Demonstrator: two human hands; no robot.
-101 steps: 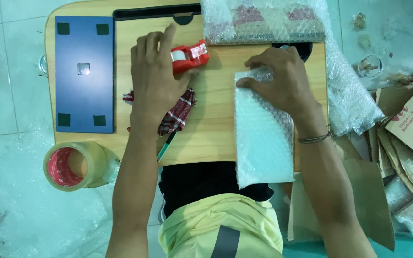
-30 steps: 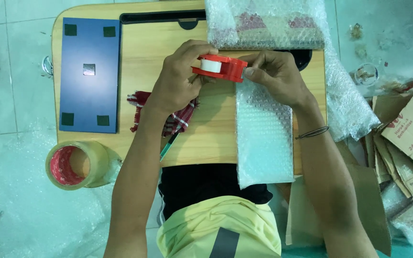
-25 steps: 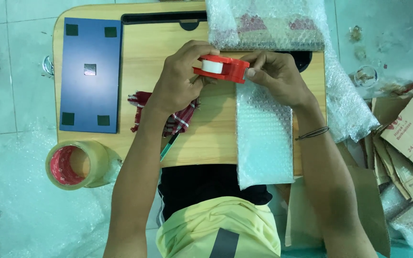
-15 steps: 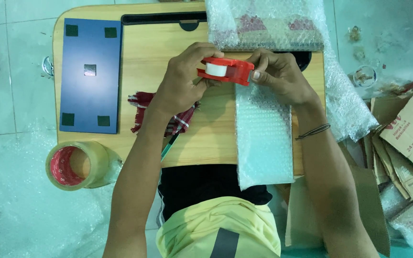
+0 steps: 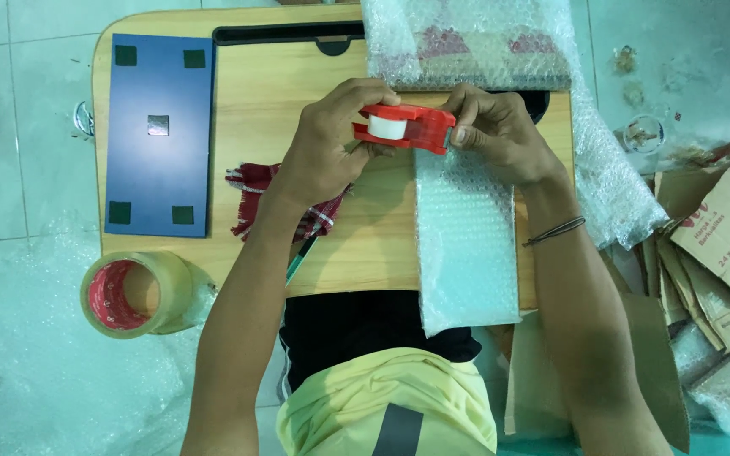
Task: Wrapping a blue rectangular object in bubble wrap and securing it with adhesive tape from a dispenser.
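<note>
A red tape dispenser [image 5: 405, 127] is gripped by both the left hand [image 5: 327, 156] and right hand [image 5: 500, 135], a checked cloth [image 5: 276, 203] half hidden beneath.

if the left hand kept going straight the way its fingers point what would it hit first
The left hand grips the red tape dispenser, fingers pointing up and right. Straight on, it would probably first meet the bubble-wrapped bundle at the wooden table's far edge. Height is unclear, so it might pass above it.

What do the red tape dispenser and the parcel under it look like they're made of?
The red tape dispenser, held between the left hand and right hand, looks like glossy moulded plastic. The parcel is wrapped in clear bubble wrap, judging by its rows of small raised bubbles.
</note>
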